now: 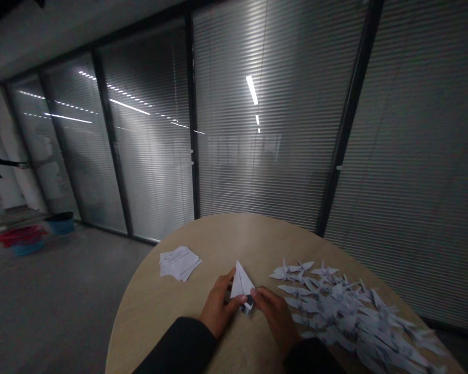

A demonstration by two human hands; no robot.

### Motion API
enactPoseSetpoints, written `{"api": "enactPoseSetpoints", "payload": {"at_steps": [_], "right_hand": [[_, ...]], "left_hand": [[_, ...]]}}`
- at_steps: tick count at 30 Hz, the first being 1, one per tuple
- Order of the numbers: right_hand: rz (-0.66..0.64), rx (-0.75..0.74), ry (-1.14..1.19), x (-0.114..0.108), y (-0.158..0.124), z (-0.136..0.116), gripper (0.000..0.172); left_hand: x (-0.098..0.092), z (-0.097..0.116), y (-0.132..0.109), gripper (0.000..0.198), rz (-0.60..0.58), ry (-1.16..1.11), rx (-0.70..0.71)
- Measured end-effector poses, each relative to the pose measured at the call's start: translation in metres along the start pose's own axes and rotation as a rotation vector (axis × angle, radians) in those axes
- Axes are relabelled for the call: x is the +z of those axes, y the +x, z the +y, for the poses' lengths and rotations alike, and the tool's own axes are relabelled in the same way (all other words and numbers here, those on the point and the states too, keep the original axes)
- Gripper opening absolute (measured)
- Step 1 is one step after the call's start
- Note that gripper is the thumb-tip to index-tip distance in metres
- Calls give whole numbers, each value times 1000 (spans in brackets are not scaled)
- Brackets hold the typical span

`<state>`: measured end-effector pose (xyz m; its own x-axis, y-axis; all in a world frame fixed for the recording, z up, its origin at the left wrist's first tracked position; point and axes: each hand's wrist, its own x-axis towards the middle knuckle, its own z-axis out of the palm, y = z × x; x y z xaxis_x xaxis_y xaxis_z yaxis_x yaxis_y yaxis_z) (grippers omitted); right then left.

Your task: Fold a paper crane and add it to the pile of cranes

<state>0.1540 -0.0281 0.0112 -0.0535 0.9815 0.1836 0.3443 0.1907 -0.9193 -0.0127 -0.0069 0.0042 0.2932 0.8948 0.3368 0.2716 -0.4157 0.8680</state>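
Pointed white folded paper point(242, 284), upright on round table point(159, 311), between fingertips

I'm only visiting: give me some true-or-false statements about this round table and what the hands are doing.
1. The left hand and right hand both pinch a pointed folded piece of white paper. True.
2. The pile of folded white paper cranes lies on the person's left. False: it lies on their right.
3. A small stack of flat white paper sheets rests on the round beige table. True.
4. The stack of sheets touches the crane pile. False: they lie apart, with the hands between them.
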Motion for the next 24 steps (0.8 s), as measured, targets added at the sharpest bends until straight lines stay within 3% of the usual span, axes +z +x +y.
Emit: {"api": "enactPoseSetpoints", "payload": {"at_steps": [9,16,24], "right_hand": [[-45,-19,2,0,-2,-8,48],[0,6,-61,-1,-3,-12,52],[3,21,-57,-1,-5,-14,51]], "left_hand": [[0,0,1,65,-8,64,18],[-1,4,2,55,30,27,41],[-1,9,1,53,111,-65,-128]]}}
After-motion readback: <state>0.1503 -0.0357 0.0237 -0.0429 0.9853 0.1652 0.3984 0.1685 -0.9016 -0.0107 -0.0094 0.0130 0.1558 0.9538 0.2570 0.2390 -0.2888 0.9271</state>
